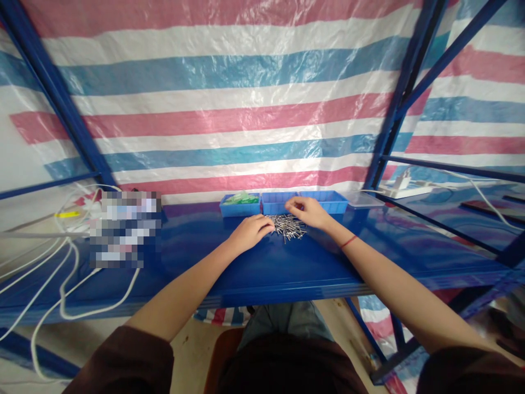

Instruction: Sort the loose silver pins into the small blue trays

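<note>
Handling metal pins [289, 227] | many loose, amount done unclear | left hand [251, 232] at pins' left, right hand [310, 212] behind-right; both curled, pinch unclear

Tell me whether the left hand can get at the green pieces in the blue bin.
Probably yes: the left hand is close in front of the blue bin, whose top looks open; only the front wall seems to stand before the green pieces.

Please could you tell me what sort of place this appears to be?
It looks like a makeshift workshop bench, though I can't be certain: a striped tarp hangs behind a blue table, which holds plastic bins and a pile of small metal pieces.
</note>
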{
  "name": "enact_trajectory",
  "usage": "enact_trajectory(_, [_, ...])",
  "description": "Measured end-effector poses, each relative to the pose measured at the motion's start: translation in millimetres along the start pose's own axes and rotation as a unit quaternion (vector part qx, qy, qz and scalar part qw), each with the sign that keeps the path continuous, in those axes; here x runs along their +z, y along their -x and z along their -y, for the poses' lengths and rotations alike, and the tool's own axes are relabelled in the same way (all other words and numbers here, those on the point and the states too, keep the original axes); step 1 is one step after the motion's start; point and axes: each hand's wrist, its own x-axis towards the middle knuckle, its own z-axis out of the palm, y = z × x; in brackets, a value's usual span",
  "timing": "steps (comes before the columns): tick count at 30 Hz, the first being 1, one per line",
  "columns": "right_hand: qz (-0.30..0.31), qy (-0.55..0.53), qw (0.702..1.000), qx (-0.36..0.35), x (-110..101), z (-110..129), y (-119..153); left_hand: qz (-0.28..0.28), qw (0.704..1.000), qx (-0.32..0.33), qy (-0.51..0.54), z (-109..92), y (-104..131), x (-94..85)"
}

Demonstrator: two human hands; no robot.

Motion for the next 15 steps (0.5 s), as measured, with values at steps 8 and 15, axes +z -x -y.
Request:
enact_trajectory(8, [0.137, -0.160, 0.978, 0.000, 22, 18, 8, -0.103, 0.989, -0.072, 0.079, 0, -3, -2.3])
enact_trajectory(15, [0.126, -0.169, 0.977, -0.019, 23, 21, 9, -0.124, 0.972, -0.106, 0.168, 1, -4, 1.2])
